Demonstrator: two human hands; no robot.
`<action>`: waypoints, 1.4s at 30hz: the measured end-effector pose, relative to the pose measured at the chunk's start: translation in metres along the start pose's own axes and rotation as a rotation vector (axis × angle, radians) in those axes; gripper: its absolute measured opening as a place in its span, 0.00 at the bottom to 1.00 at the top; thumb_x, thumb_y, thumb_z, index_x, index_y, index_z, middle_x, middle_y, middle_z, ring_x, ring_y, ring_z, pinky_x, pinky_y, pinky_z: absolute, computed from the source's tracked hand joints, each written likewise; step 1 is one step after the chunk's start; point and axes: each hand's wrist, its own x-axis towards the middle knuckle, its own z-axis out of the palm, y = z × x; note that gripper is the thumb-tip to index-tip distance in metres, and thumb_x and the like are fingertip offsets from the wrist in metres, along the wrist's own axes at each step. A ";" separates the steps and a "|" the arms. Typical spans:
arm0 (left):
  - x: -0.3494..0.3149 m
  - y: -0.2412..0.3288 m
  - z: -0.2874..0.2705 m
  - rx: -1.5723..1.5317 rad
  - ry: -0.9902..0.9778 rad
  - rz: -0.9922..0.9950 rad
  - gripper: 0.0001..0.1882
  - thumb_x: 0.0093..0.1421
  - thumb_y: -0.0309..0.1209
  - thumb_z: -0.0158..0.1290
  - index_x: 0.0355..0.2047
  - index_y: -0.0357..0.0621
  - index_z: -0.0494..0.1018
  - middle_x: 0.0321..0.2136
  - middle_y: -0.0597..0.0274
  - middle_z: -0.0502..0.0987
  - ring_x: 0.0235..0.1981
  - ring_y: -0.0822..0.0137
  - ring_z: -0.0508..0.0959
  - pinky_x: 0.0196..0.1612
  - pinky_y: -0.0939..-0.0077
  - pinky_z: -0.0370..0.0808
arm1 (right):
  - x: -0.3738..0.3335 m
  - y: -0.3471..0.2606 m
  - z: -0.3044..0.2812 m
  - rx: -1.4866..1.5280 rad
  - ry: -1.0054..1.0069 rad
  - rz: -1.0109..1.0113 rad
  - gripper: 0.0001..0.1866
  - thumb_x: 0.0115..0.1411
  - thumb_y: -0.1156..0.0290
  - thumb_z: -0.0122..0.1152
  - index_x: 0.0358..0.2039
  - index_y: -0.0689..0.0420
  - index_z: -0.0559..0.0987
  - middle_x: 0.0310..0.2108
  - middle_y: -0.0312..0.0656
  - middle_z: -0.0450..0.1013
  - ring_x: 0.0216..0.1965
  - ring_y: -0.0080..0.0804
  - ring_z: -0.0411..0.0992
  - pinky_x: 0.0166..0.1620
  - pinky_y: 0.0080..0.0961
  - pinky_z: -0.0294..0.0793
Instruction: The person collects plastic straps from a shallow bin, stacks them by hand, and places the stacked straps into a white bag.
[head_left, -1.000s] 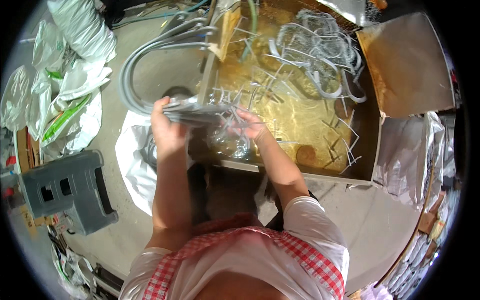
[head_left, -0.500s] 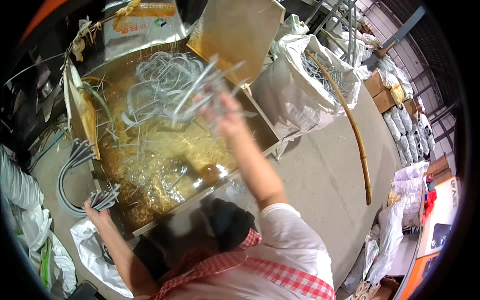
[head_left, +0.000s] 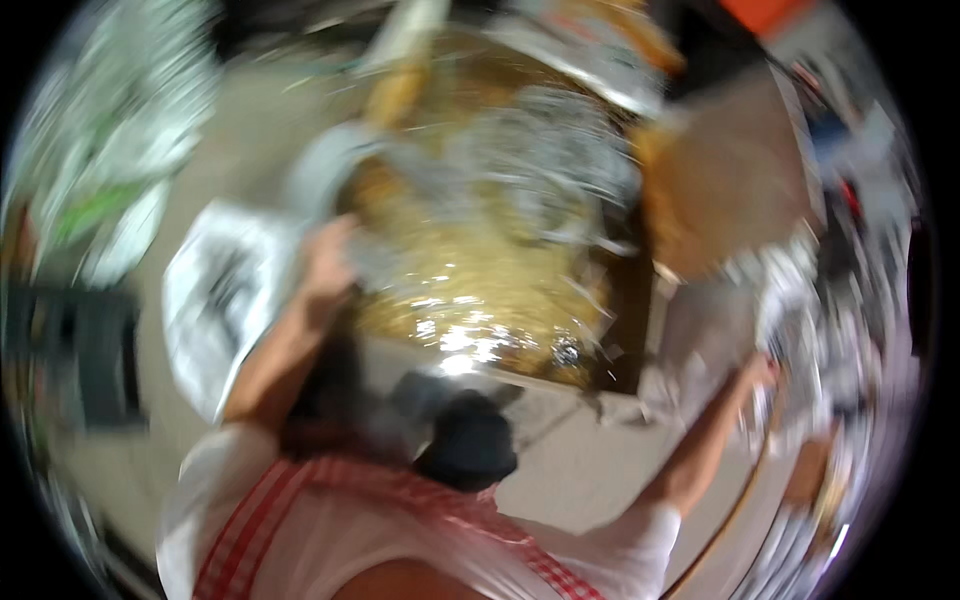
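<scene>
Grey strips (head_left: pixel 325 163) by the left edge of the trough (head_left: pixel 625 340) need holding bunched, my left hand (head_left: pixel 328 260) clenched on them; right hand (head_left: pixel 757 371), fingers too blurred to tell, by white sack (head_left: pixel 695 325).

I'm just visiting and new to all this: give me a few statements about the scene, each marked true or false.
1. The left hand holds a bent bundle of grey strips. True.
2. The right hand is under the water. False: it is at the pale sack, right of the tank.
3. A tangle of strips lies toward the tank's far side. True.
4. The apron is plain blue. False: the apron is red-and-white checked.
5. A dark grey stool stands on the floor at the left. True.
</scene>
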 end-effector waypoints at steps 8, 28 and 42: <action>-0.040 0.109 -0.089 -0.411 0.763 -0.154 0.30 0.42 0.18 0.51 0.48 0.34 0.57 0.36 0.51 0.69 0.33 0.62 0.72 0.35 0.71 0.72 | -0.313 -0.073 0.093 0.224 -1.487 -0.078 0.11 0.55 0.74 0.56 0.40 0.60 0.72 0.37 0.37 0.71 0.37 0.22 0.69 0.41 0.18 0.68; -0.021 -0.055 -0.205 1.502 -0.300 -0.156 0.08 0.48 0.29 0.50 0.29 0.43 0.74 0.32 0.53 0.75 0.34 0.61 0.76 0.32 0.70 0.74 | -0.742 -0.225 0.223 0.136 -1.822 -0.619 0.20 0.50 0.78 0.56 0.47 0.62 0.68 0.35 0.42 0.73 0.35 0.26 0.70 0.39 0.22 0.69; 0.042 -0.171 -0.166 1.313 -0.481 -0.157 0.10 0.48 0.28 0.50 0.31 0.40 0.74 0.34 0.53 0.74 0.36 0.57 0.74 0.38 0.67 0.72 | -0.718 -0.240 0.192 0.338 -1.907 -0.473 0.21 0.53 0.74 0.57 0.49 0.57 0.70 0.48 0.47 0.69 0.47 0.37 0.68 0.50 0.28 0.67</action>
